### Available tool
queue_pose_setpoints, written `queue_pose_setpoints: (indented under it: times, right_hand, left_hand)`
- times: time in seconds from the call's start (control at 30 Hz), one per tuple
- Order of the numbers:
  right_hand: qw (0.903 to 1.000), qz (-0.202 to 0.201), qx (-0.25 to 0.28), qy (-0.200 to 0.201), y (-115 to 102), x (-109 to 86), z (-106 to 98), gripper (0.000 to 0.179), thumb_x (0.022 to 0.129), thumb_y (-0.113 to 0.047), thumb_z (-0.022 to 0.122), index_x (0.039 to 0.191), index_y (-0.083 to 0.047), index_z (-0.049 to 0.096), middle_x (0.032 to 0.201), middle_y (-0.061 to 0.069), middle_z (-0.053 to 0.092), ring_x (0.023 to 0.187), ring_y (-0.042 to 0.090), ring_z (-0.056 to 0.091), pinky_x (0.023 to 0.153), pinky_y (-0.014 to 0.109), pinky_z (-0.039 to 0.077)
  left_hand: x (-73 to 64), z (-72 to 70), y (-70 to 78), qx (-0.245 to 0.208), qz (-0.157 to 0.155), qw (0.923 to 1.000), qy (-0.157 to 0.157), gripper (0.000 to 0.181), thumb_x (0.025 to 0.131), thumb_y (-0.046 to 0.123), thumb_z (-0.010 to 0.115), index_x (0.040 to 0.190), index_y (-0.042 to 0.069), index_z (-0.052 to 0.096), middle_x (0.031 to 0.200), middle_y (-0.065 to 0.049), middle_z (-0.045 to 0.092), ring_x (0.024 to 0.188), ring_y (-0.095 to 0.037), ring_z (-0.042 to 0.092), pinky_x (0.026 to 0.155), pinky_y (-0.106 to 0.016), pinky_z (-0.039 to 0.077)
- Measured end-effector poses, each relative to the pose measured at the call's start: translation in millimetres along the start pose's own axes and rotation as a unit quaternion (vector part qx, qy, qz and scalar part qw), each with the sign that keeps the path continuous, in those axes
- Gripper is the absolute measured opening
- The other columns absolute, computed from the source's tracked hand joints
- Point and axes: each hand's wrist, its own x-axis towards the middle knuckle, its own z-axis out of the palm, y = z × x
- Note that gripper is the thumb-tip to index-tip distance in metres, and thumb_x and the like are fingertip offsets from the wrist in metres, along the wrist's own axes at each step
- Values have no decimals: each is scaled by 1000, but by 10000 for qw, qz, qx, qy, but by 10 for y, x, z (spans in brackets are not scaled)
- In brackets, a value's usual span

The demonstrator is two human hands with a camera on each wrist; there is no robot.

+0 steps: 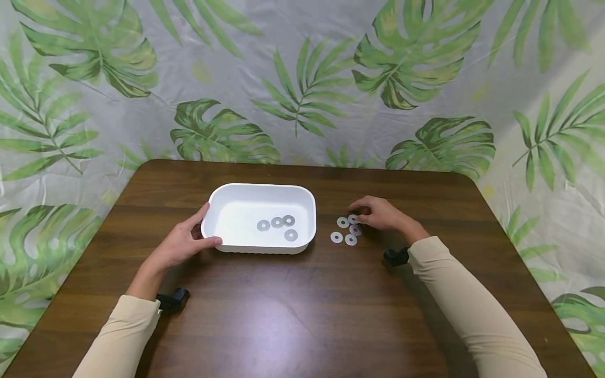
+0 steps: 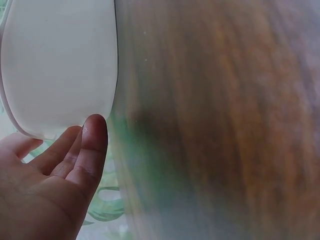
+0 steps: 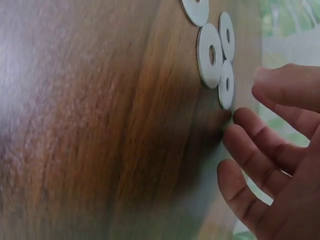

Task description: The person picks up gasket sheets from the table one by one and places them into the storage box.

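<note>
My left hand [image 1: 181, 242] holds the left end of a white plastic tub [image 1: 260, 249], with the thumb at its front corner and the fingers along its left side. In the left wrist view, the fingertips meet the tub's outer wall [image 2: 60, 65]. Several flat metal washers [image 1: 290, 235] lie on the tub's floor, toward its right half. To the right of the tub, a loose group of washers [image 1: 351, 240] lies on the table. Over that group's far right side, my right hand [image 1: 382, 212] has loosely bent fingers. In the right wrist view, thumb and fingers are apart beside a washer [image 3: 226, 85], with nothing seen between them.
The brown wooden table [image 1: 283, 315] has rounded far corners. Behind it hangs a grey-white cloth [image 1: 326, 31] with a green leaf print. Black straps with small mounts [image 1: 175, 300] sit at both wrists, low over the tabletop.
</note>
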Motion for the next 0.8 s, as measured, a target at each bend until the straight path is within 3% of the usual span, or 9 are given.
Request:
queue_pose_setpoints:
  times: [0.17, 0.37, 0.67, 0.8]
  right_hand:
    - [9997, -202, -119, -20, 32, -5, 11, 34, 95, -3, 61, 129, -6, 66, 121, 19, 61, 97, 28, 60, 85, 45, 48]
    - [9964, -559, -639, -72, 47, 34, 51, 35, 93, 2, 59, 124, -9, 70, 112, 16, 60, 93, 26, 53, 83, 43, 44]
    - [9946, -572, -867, -76, 13, 61, 66, 27, 93, 0, 60, 118, -5, 68, 115, 19, 57, 102, 32, 56, 90, 51, 45]
    - [9955, -462, -829, 60, -11, 74, 63, 22, 88, 2, 62, 110, -1, 62, 108, 18, 59, 98, 30, 56, 90, 49, 45]
  left_hand:
    - [5, 8, -12, 13, -7, 10000, -7, 101, 87, 30, 77, 160, 12, 9, 150, -31, 43, 122, -36, 58, 80, -11, 44]
    - [8, 5, -15, 6, -32, 10000, 20, 102, 87, 30, 77, 161, 14, 9, 150, -30, 44, 121, -35, 59, 80, -11, 44]
    - [7, 3, -1, 35, -68, 10000, -13, 102, 87, 31, 77, 161, 14, 9, 149, -30, 45, 122, -35, 58, 81, -10, 43]
    - [6, 2, 4, -19, -44, 10000, -37, 102, 87, 31, 77, 161, 14, 8, 150, -29, 43, 124, -36, 57, 82, -9, 42]
